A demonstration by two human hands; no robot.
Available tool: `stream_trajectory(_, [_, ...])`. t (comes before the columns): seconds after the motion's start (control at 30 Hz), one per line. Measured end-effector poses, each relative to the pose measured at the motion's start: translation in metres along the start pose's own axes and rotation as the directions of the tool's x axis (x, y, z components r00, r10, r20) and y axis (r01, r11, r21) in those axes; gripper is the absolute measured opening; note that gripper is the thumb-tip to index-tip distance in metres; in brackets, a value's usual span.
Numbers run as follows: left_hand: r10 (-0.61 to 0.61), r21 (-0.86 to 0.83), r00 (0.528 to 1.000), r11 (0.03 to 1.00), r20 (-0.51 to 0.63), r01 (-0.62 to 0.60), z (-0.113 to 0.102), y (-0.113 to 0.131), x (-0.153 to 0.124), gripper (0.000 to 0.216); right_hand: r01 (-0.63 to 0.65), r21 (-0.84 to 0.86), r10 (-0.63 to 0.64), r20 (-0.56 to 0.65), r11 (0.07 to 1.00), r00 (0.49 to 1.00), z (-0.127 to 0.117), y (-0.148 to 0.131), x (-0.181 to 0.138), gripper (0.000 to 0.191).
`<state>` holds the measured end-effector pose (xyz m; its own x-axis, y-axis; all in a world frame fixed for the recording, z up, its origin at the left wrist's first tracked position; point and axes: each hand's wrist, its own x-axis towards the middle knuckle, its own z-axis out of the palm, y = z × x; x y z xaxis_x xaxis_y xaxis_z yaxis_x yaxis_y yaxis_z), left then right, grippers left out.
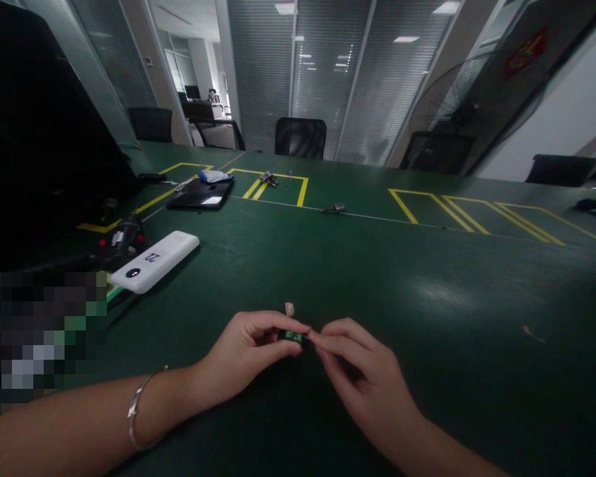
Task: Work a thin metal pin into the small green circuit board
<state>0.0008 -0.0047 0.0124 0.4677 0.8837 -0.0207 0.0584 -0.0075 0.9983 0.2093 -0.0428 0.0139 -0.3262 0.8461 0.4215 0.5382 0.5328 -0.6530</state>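
Observation:
My left hand (251,348) pinches a small green circuit board (293,336) between thumb and fingers, just above the green table. The board has a dark edge or casing, and part of it is hidden by my fingers. My right hand (362,361) meets it at the right end, thumb and fingertips pressed together. Whatever those fingertips hold is too small to make out. Directly behind my left fingers shows a small beige piece (289,309); whether it joins the board cannot be told.
Left of my hands lies a white power bank (159,260) marked 22, near a black device with red buttons (124,236). Farther back are a black tablet (201,194), a blue-white packet (214,176), metal parts (268,178) and another metal piece (334,208). Yellow tape (302,191) marks the table.

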Motion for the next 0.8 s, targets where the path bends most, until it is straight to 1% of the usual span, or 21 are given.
stream_trajectory(0.17, [-0.034, -0.043, 0.999, 0.999, -0.025, 0.033, 0.0004, -0.0017, 0.0014, 0.026, 0.013, -0.04, -0.012, 0.016, 0.999, 1.0, 0.0, 0.0022, 0.0001, 0.025])
stream_trajectory(0.37, [-0.026, -0.076, 1.0, 0.997, -0.002, 0.026, 0.0, -0.0041, 0.0027, 0.025, 0.052, -0.081, -0.051, 0.021, 0.995, 0.998, -0.0007, 0.0032, -0.0011, 0.025])
stream_trajectory(0.5, [-0.067, -0.126, 0.997, 0.989, 0.038, 0.071, -0.0009, -0.0059, 0.0037, 0.027, 0.075, -0.067, -0.074, 0.02, 0.995, 0.997, -0.0004, 0.0038, -0.0012, 0.026])
stream_trajectory(0.6, [-0.075, -0.173, 0.996, 0.982, 0.043, 0.081, -0.001, -0.006, 0.0054, 0.026, 0.067, -0.064, -0.066, 0.019, 0.996, 0.998, 0.0, 0.0041, -0.0013, 0.025])
stream_trajectory(0.67, [-0.084, -0.191, 0.996, 0.978, 0.031, 0.089, -0.0006, -0.0058, 0.0061, 0.026, 0.056, -0.046, -0.055, 0.01, 0.997, 0.998, 0.0002, 0.0041, -0.0013, 0.025])
stream_trajectory(0.8, [-0.099, -0.23, 0.995, 0.969, -0.015, 0.093, 0.0, -0.0063, 0.0059, 0.03, 0.021, 0.046, -0.022, 0.003, 0.999, 1.0, -0.0001, 0.0024, -0.0009, 0.027])
